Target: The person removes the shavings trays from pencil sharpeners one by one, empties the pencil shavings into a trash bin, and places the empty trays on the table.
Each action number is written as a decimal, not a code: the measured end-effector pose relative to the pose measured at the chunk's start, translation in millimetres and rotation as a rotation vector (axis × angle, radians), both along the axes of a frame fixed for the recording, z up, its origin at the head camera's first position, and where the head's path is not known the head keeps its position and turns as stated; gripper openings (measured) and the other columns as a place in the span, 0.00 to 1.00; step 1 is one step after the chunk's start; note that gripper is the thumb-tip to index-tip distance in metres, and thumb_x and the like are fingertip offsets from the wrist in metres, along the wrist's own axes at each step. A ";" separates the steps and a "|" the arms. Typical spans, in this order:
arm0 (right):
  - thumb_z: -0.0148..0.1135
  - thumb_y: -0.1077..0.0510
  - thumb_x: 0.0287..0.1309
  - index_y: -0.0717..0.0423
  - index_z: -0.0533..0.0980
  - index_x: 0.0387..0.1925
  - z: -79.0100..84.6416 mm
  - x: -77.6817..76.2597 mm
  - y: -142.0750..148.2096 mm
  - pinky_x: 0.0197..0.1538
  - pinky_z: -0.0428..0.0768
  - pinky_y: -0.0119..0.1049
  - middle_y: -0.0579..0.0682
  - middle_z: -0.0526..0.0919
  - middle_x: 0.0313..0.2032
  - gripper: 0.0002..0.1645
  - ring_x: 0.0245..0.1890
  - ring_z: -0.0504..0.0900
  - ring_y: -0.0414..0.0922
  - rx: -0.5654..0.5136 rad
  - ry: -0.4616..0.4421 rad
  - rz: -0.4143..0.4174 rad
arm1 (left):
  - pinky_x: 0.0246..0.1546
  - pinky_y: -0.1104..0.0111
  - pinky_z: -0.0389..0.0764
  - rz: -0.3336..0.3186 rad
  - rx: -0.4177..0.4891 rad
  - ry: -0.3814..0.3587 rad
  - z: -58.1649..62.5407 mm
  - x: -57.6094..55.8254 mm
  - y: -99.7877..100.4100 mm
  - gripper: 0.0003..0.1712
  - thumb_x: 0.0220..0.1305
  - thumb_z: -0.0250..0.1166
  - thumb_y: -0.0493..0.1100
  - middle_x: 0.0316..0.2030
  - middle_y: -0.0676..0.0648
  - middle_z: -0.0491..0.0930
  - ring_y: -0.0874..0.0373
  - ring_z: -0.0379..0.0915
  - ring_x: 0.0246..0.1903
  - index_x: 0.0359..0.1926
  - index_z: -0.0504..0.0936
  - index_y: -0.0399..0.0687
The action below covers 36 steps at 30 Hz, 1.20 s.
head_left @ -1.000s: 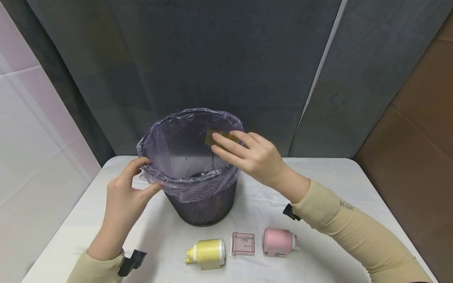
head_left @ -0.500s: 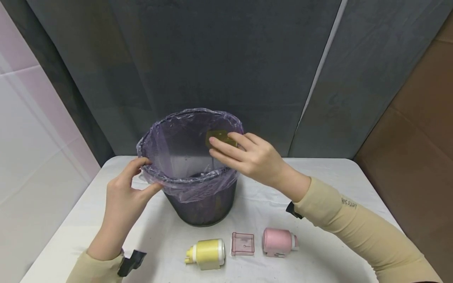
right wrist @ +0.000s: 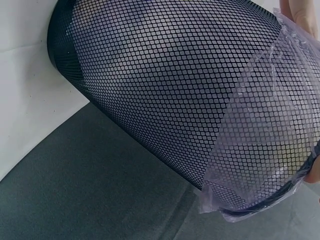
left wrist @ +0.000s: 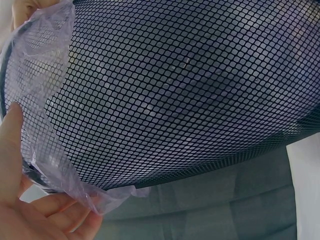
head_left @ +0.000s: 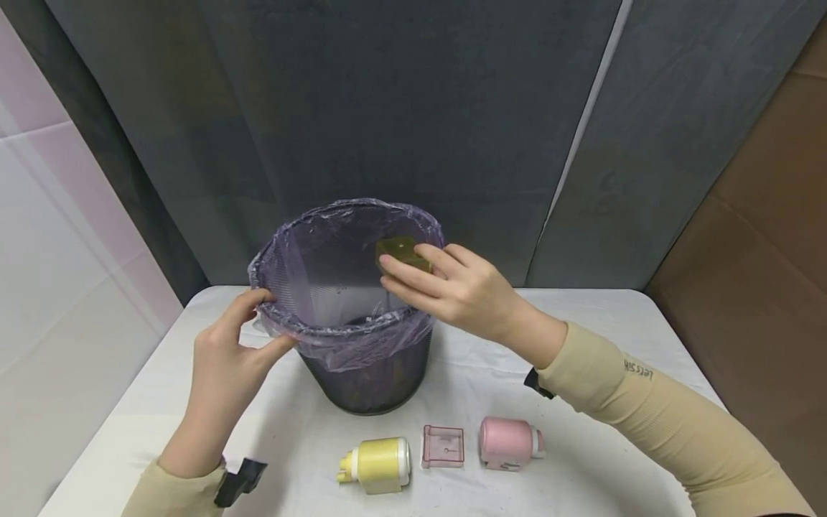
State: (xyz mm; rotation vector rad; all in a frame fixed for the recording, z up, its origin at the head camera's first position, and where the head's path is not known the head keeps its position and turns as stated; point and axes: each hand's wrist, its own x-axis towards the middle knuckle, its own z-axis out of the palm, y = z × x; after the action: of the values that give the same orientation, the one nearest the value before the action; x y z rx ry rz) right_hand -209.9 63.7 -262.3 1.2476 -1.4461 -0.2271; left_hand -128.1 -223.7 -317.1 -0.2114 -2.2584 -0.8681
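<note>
A black mesh wastebasket (head_left: 375, 391) stands on the white table, lined with a thin purple plastic bag (head_left: 345, 352) folded over its rim. My left hand (head_left: 226, 362) grips the rim on the left, thumb outside the folded bag and fingers on the other side of the rim, as the left wrist view also shows. At the right side of the opening, my right hand (head_left: 461, 291) holds a small see-through yellow box (head_left: 402, 248) inside the rim. Its fingertips lie across the box, and the thumb is hidden in the head view. The right wrist view shows mostly the mesh wall (right wrist: 160, 80).
In front of the wastebasket lie a yellow bottle-shaped container (head_left: 380, 459) with a white band, a clear pink square box (head_left: 443, 446) and a pink bottle-shaped container (head_left: 507, 441) on its side. A dark grey curtain (head_left: 413, 108) hangs behind the table.
My right hand has shifted slightly down and left, and the yellow box has turned so more of its face shows. The left hand stays on the rim.
</note>
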 end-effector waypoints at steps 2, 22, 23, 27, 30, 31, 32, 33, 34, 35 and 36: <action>0.54 0.76 0.47 0.47 0.75 0.51 0.3 0.0 0.0 0.31 0.72 0.33 0.45 0.73 0.55 0.31 0.42 0.75 0.48 0.001 0.000 0.003 | 0.43 0.51 0.71 0.000 0.000 0.000 -0.2 -0.1 0.0 0.32 0.35 0.76 0.36 0.46 0.44 0.77 0.43 0.73 0.42 0.47 0.75 0.45; 0.56 0.74 0.50 0.48 0.74 0.53 3.7 1.7 1.3 0.33 0.72 0.36 0.46 0.72 0.55 0.29 0.43 0.76 0.47 0.040 0.043 -0.025 | 0.43 0.52 0.71 -0.009 0.004 0.015 0.6 0.1 -0.1 0.31 0.34 0.76 0.35 0.45 0.42 0.78 0.42 0.73 0.41 0.46 0.76 0.44; 0.56 0.73 0.50 0.48 0.74 0.53 4.0 1.9 1.4 0.33 0.72 0.36 0.46 0.72 0.55 0.29 0.44 0.76 0.47 0.038 0.044 -0.025 | 0.43 0.52 0.71 -0.009 0.004 0.016 0.7 0.1 0.0 0.31 0.34 0.76 0.35 0.45 0.42 0.78 0.42 0.73 0.41 0.45 0.76 0.43; 0.56 0.73 0.50 0.48 0.74 0.53 5.7 2.6 1.6 0.33 0.73 0.36 0.46 0.73 0.55 0.28 0.44 0.76 0.47 0.028 0.048 -0.028 | 0.42 0.52 0.71 -0.007 0.000 0.011 1.3 0.4 0.4 0.32 0.34 0.76 0.35 0.45 0.41 0.78 0.42 0.73 0.40 0.46 0.76 0.43; 0.56 0.73 0.50 0.48 0.75 0.52 6.9 3.0 1.7 0.33 0.73 0.36 0.46 0.73 0.55 0.28 0.45 0.76 0.47 0.018 0.051 -0.032 | 0.42 0.51 0.71 -0.005 -0.001 0.005 1.8 0.7 0.5 0.32 0.34 0.76 0.36 0.45 0.41 0.77 0.43 0.73 0.41 0.46 0.75 0.43; 0.56 0.73 0.50 0.48 0.75 0.52 7.2 3.0 1.7 0.34 0.73 0.37 0.46 0.73 0.54 0.28 0.45 0.76 0.47 0.014 0.051 -0.033 | 0.42 0.51 0.71 -0.005 0.000 0.002 2.0 0.7 0.4 0.32 0.34 0.76 0.36 0.45 0.41 0.77 0.43 0.73 0.41 0.46 0.75 0.43; 0.56 0.73 0.50 0.48 0.74 0.52 7.5 2.9 1.9 0.34 0.74 0.37 0.47 0.73 0.54 0.28 0.45 0.75 0.47 0.011 0.049 -0.033 | 0.42 0.51 0.71 -0.004 -0.001 -0.001 2.2 0.8 0.4 0.32 0.34 0.76 0.36 0.45 0.41 0.77 0.43 0.73 0.41 0.46 0.75 0.43; 0.56 0.73 0.50 0.48 0.74 0.52 7.8 2.8 2.1 0.34 0.74 0.37 0.47 0.73 0.54 0.28 0.46 0.75 0.47 0.007 0.048 -0.034 | 0.42 0.51 0.71 -0.004 -0.002 -0.004 2.4 0.9 0.3 0.32 0.34 0.76 0.36 0.45 0.41 0.77 0.43 0.73 0.41 0.46 0.75 0.44; 0.57 0.73 0.50 0.48 0.74 0.52 8.0 2.8 2.3 0.35 0.74 0.37 0.47 0.73 0.54 0.28 0.46 0.75 0.47 0.004 0.047 -0.035 | 0.41 0.51 0.71 -0.003 -0.004 -0.006 2.5 0.9 0.2 0.32 0.34 0.76 0.36 0.45 0.41 0.77 0.43 0.73 0.41 0.46 0.75 0.44; 0.57 0.72 0.50 0.48 0.74 0.52 8.1 2.7 2.4 0.35 0.74 0.37 0.47 0.73 0.54 0.28 0.46 0.75 0.47 0.001 0.046 -0.035 | 0.41 0.51 0.71 -0.002 -0.005 -0.009 2.7 1.0 0.1 0.32 0.35 0.76 0.37 0.45 0.41 0.77 0.42 0.73 0.41 0.46 0.75 0.44; 0.58 0.72 0.49 0.48 0.75 0.52 7.9 2.1 2.5 0.35 0.74 0.37 0.47 0.73 0.54 0.28 0.46 0.75 0.47 -0.003 0.048 -0.035 | 0.41 0.50 0.71 -0.001 -0.008 -0.012 2.8 1.1 -0.1 0.32 0.35 0.76 0.37 0.45 0.41 0.77 0.42 0.73 0.41 0.47 0.75 0.44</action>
State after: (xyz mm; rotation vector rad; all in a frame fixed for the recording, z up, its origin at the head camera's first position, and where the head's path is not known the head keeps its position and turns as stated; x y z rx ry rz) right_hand -207.8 66.2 -254.4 1.2070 -1.4275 -0.2765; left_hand -127.0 -223.8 -314.3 -0.2115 -2.2732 -0.8632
